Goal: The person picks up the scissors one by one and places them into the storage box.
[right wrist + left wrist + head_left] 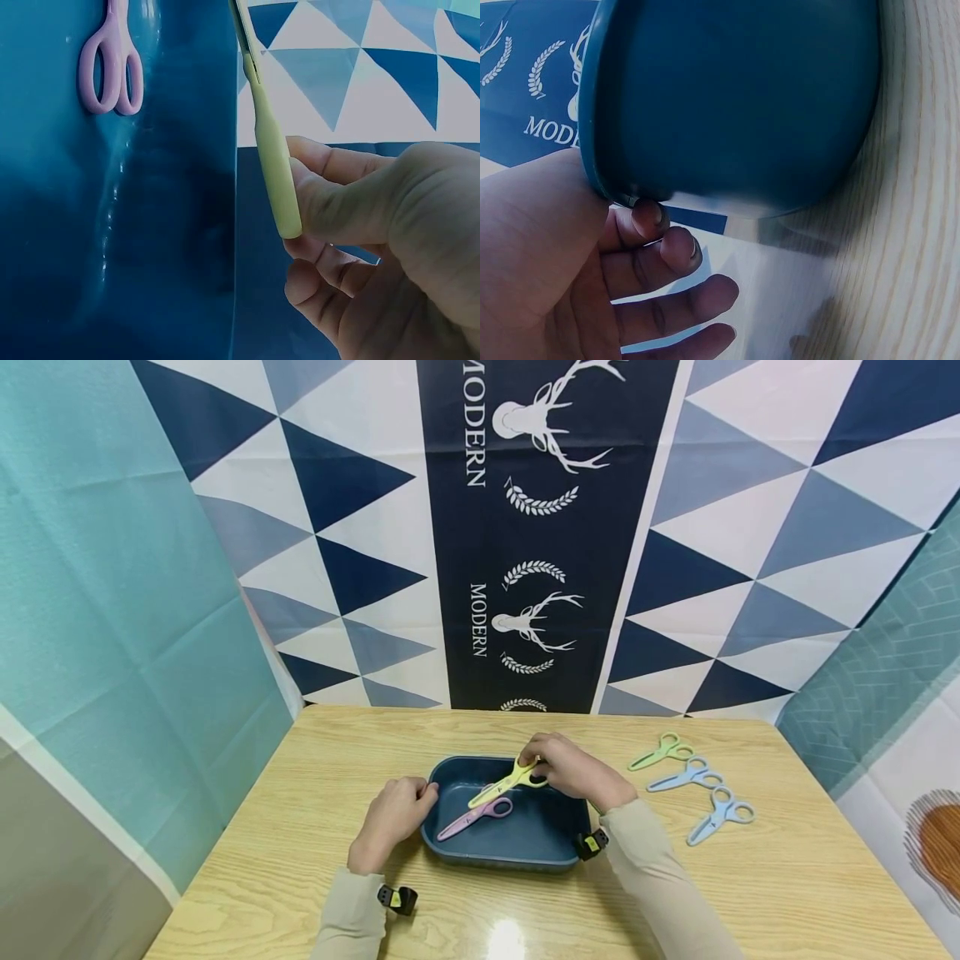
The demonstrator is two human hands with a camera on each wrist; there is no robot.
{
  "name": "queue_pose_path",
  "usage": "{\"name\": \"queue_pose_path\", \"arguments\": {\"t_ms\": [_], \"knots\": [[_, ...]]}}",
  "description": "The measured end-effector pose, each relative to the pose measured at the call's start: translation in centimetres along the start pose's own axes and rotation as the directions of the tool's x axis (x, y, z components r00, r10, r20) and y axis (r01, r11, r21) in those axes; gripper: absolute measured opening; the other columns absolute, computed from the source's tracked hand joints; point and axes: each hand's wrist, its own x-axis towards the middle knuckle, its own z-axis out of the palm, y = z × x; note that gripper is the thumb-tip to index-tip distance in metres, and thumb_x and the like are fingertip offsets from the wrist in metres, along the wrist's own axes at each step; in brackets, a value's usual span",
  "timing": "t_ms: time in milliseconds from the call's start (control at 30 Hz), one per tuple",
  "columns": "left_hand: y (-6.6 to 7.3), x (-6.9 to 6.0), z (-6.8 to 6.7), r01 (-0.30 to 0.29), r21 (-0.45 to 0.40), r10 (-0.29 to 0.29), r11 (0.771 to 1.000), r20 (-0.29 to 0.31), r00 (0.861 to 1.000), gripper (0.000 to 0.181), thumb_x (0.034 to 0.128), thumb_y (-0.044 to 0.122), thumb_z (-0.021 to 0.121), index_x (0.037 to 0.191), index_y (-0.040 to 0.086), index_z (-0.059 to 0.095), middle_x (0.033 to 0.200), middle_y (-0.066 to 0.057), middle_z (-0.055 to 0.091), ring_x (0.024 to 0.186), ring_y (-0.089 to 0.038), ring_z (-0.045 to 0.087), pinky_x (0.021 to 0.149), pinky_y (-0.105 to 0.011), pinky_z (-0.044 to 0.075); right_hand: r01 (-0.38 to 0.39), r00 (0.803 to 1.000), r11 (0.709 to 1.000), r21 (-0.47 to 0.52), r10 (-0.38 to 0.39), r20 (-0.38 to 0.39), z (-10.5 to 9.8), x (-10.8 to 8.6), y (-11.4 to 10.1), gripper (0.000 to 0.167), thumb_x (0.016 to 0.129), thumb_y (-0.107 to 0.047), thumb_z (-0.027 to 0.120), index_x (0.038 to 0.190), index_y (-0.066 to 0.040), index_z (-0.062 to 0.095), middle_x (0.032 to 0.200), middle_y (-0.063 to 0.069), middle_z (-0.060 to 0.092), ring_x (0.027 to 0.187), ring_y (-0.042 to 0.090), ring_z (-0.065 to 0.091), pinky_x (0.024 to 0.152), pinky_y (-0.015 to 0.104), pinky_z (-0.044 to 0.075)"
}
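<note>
A dark blue rectangular tray stands on the wooden table. At its left rim my left hand pinches the edge between thumb and index finger; the left wrist view shows this hand below the tray's rim, other fingers spread. My right hand holds yellow scissors by the handles over the tray, blades toward the left. In the right wrist view the thumb and fingers of this hand pinch the yellow handle. Pink scissors lie inside the tray, also visible in the right wrist view.
Right of the tray, green scissors, blue scissors and another blue pair lie on the wooden table. A patterned cloth hangs behind the table. A round brown item shows at the far right.
</note>
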Motion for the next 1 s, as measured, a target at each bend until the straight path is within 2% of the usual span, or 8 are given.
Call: {"name": "queue_pose_path", "arguments": {"t_ms": [200,367,700,1000], "knots": [[0.1,0.0,-0.1,-0.004,0.000,0.004,1.000,-0.004,1.000,0.045,0.1021,0.028,0.059,0.060,0.017,0.046,0.055,0.007,0.040,0.048,-0.009,0.042,0.046,-0.024,0.029,0.003,1.000,1.000,0.008,-0.003,0.013,0.1,0.4,-0.3,0.024,0.090,0.009,0.068,0.106,-0.008,0.075,0.107,0.004,0.069,0.105,0.024,0.061,0.098,0.047,0.050],[0.1,-0.1,0.0,-0.018,0.007,0.018,1.000,-0.017,1.000,0.045,0.1017,0.027,0.059,0.060,0.017,0.046,0.055,0.007,0.040,0.048,-0.009,0.042,0.046,-0.025,0.030,0.046,0.999,0.999,-0.003,-0.046,0.007,0.4,0.8,-0.3,0.024,0.088,0.010,0.070,0.103,-0.008,0.075,0.103,0.003,0.069,0.100,0.023,0.062,0.095,0.045,0.050],[0.0,-0.1,0.0,-0.009,0.004,0.009,1.000,-0.015,1.000,0.044,0.1016,0.025,0.059,0.061,0.016,0.046,0.056,0.006,0.040,0.049,-0.010,0.043,0.047,-0.025,0.031,0.036,0.999,0.999,0.000,-0.036,0.026,0.9,1.3,-0.5,0.023,0.089,0.010,0.070,0.101,-0.008,0.075,0.104,0.002,0.068,0.099,0.022,0.059,0.095,0.045,0.049],[0.1,-0.1,0.0,-0.005,-0.003,0.005,1.000,-0.014,1.000,0.044,0.1016,0.026,0.059,0.061,0.017,0.045,0.056,0.007,0.040,0.049,-0.009,0.042,0.047,-0.024,0.030,0.109,0.993,0.994,-0.005,-0.108,0.047,1.3,1.9,-0.4,0.022,0.088,0.010,0.070,0.102,-0.006,0.074,0.102,0.004,0.069,0.097,0.020,0.065,0.090,0.040,0.054]]}}
